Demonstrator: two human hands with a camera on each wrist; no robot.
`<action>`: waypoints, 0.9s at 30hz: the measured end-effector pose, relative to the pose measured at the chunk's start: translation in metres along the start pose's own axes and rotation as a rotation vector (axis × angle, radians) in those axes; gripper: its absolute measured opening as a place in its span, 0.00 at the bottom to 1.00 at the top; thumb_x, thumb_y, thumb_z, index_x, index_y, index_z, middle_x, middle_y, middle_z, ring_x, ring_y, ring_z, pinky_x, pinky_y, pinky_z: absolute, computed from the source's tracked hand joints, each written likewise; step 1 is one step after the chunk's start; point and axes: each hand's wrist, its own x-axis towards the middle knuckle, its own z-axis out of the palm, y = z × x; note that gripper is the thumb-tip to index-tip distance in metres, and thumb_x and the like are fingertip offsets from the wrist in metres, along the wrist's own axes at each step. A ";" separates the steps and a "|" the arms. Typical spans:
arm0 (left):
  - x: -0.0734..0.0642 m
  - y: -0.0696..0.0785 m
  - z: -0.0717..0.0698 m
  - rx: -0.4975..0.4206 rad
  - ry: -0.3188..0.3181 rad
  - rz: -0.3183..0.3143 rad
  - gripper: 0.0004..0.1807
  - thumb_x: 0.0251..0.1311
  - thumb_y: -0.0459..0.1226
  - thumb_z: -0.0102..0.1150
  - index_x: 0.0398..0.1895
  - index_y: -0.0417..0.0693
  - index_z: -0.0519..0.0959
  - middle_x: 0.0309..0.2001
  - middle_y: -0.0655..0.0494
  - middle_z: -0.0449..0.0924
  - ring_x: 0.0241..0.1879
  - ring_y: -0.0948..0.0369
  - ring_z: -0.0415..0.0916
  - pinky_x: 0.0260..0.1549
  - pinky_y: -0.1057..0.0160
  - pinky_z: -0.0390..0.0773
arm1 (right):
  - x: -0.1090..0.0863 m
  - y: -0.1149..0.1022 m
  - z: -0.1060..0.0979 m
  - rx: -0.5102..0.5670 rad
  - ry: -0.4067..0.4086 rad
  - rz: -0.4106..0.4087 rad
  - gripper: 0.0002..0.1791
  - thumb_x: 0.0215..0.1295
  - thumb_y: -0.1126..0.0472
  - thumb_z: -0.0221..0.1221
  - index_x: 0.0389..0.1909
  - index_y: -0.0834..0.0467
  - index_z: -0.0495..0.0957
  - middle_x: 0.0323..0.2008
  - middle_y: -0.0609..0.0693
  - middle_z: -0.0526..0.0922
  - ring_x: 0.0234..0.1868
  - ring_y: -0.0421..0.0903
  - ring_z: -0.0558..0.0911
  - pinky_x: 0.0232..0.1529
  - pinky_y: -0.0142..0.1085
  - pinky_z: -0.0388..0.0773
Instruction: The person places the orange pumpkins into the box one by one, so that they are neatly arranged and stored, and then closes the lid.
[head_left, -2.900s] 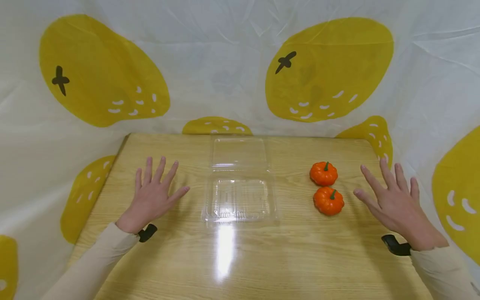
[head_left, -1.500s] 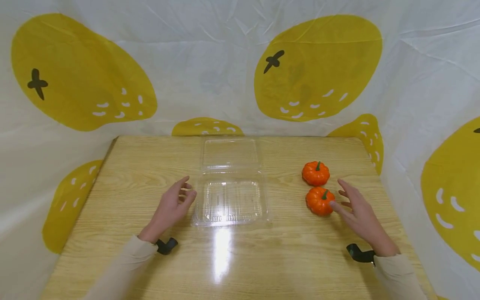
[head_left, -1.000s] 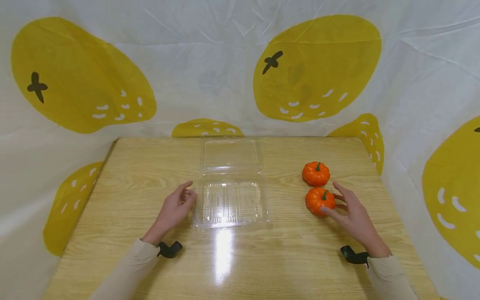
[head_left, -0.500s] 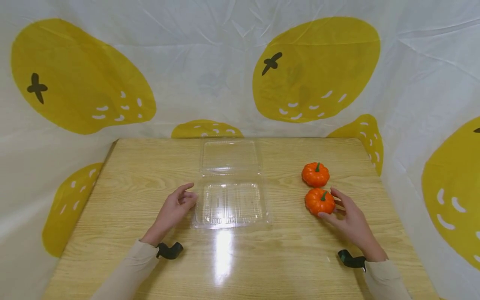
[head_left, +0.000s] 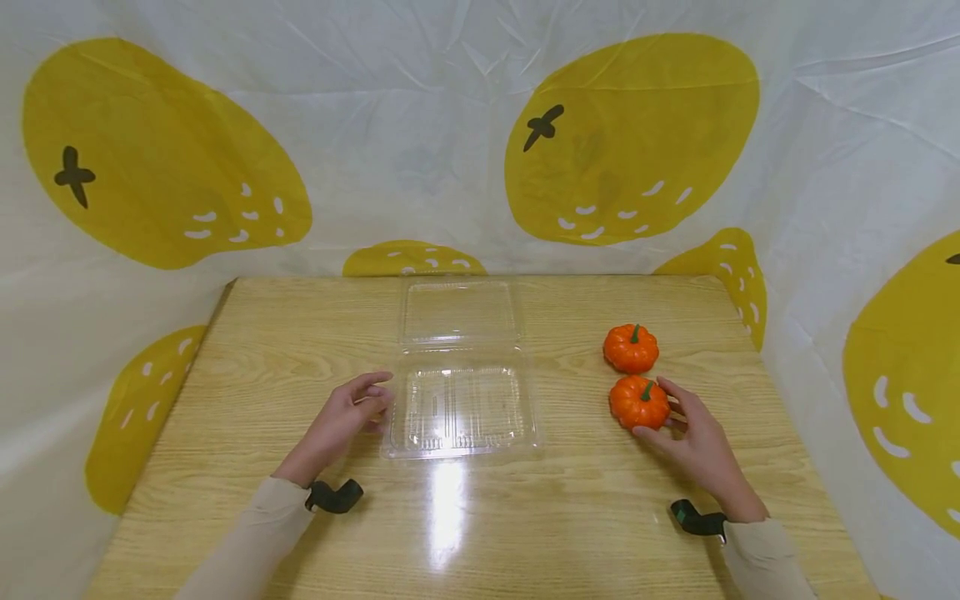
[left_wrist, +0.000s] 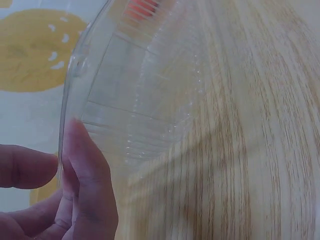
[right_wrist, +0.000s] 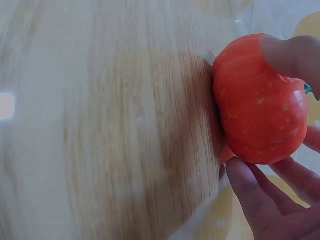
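A clear plastic clamshell container (head_left: 463, 408) lies on the table with its lid (head_left: 459, 310) folded back towards the far edge. At its left rim, my left hand (head_left: 341, 421) pinches the thin edge between thumb (left_wrist: 27, 167) and fingers. To the right sit two small orange toy pumpkins with green stems. My right hand (head_left: 697, 437) holds the nearer pumpkin (head_left: 637, 403), thumb on one side and fingers round the other, as the right wrist view shows. The farther pumpkin (head_left: 630, 348) stands just behind it.
The wooden table (head_left: 555, 517) reaches back to a white cloth (head_left: 420, 150) printed with large yellow lemons, which hangs behind and at both sides. A bright light reflection lies in front of the container. Each wrist wears a black camera mount.
Both hands were spread above the table's sides. They have come inward: the left has taken the container's left rim, the right has taken hold of the nearer pumpkin. Container and pumpkins stay in place.
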 end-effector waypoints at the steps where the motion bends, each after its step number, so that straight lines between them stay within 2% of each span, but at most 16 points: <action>1: 0.000 0.000 0.000 -0.013 -0.009 0.000 0.27 0.75 0.34 0.52 0.74 0.38 0.66 0.51 0.47 0.78 0.40 0.64 0.78 0.42 0.60 0.86 | 0.000 0.000 0.000 0.000 -0.001 0.004 0.49 0.59 0.55 0.76 0.77 0.63 0.61 0.71 0.69 0.68 0.64 0.69 0.76 0.48 0.08 0.69; 8: 0.002 -0.002 -0.003 -0.080 -0.067 0.003 0.27 0.75 0.34 0.53 0.74 0.36 0.65 0.47 0.50 0.78 0.38 0.64 0.79 0.38 0.64 0.86 | 0.001 -0.002 0.002 0.000 0.014 0.003 0.46 0.61 0.56 0.74 0.75 0.64 0.63 0.70 0.69 0.69 0.63 0.70 0.76 0.49 0.07 0.68; 14: 0.003 -0.004 -0.004 -0.111 -0.084 -0.015 0.27 0.75 0.34 0.53 0.74 0.37 0.65 0.44 0.56 0.79 0.38 0.64 0.80 0.39 0.64 0.87 | 0.002 -0.004 0.003 -0.010 0.021 0.000 0.45 0.61 0.55 0.74 0.75 0.64 0.64 0.69 0.68 0.69 0.64 0.70 0.76 0.49 0.06 0.67; 21: 0.006 -0.007 -0.007 -0.114 -0.103 -0.011 0.27 0.75 0.34 0.53 0.74 0.38 0.65 0.46 0.54 0.79 0.39 0.63 0.80 0.40 0.62 0.88 | 0.004 -0.014 0.002 -0.032 0.032 -0.033 0.44 0.61 0.55 0.74 0.73 0.63 0.66 0.67 0.67 0.72 0.63 0.68 0.77 0.50 0.07 0.67; 23: 0.006 -0.007 -0.008 -0.118 -0.108 -0.007 0.27 0.75 0.34 0.53 0.74 0.38 0.65 0.47 0.52 0.79 0.39 0.63 0.80 0.40 0.61 0.88 | 0.005 -0.018 0.001 -0.042 0.032 -0.039 0.43 0.61 0.55 0.74 0.73 0.63 0.66 0.67 0.66 0.72 0.63 0.68 0.77 0.52 0.16 0.77; 25: 0.006 -0.007 -0.008 -0.122 -0.110 -0.007 0.27 0.75 0.34 0.53 0.74 0.38 0.65 0.48 0.52 0.79 0.39 0.63 0.80 0.40 0.61 0.88 | 0.006 -0.022 0.001 -0.052 0.027 -0.042 0.43 0.61 0.54 0.74 0.73 0.62 0.66 0.67 0.66 0.71 0.63 0.67 0.76 0.55 0.32 0.85; 27: 0.006 -0.007 -0.008 -0.125 -0.116 -0.005 0.28 0.75 0.35 0.53 0.74 0.37 0.64 0.47 0.53 0.79 0.40 0.63 0.79 0.40 0.62 0.88 | 0.007 -0.026 0.000 -0.055 0.023 -0.044 0.43 0.61 0.54 0.74 0.74 0.61 0.66 0.68 0.65 0.71 0.64 0.67 0.76 0.56 0.49 0.85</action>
